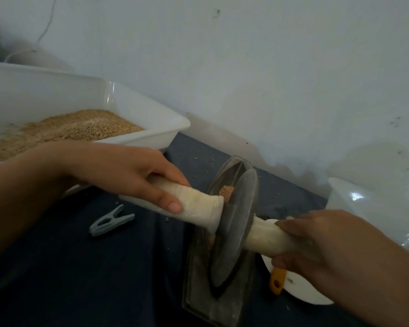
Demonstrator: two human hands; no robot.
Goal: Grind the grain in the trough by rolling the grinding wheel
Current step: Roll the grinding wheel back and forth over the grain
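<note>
I see the grinding wheel [236,223] standing on its edge inside the long dark trough [198,291], which lies on the bench [80,279] covered with a dark blue cloth. My left hand [132,175] grips the pale handle [198,206] on the left side of the wheel, fingers curled around it. My right hand [316,244] grips the handle on the other side in the same way. A little brown grain [226,191] shows in the trough just behind the wheel. To the far left a white tray [151,135] holds more grain. A grey clothespin [112,220] lies on the cloth near the left hand. Under the right hand I see a white plate [300,291] and an orange-handled tool [278,282]
</note>
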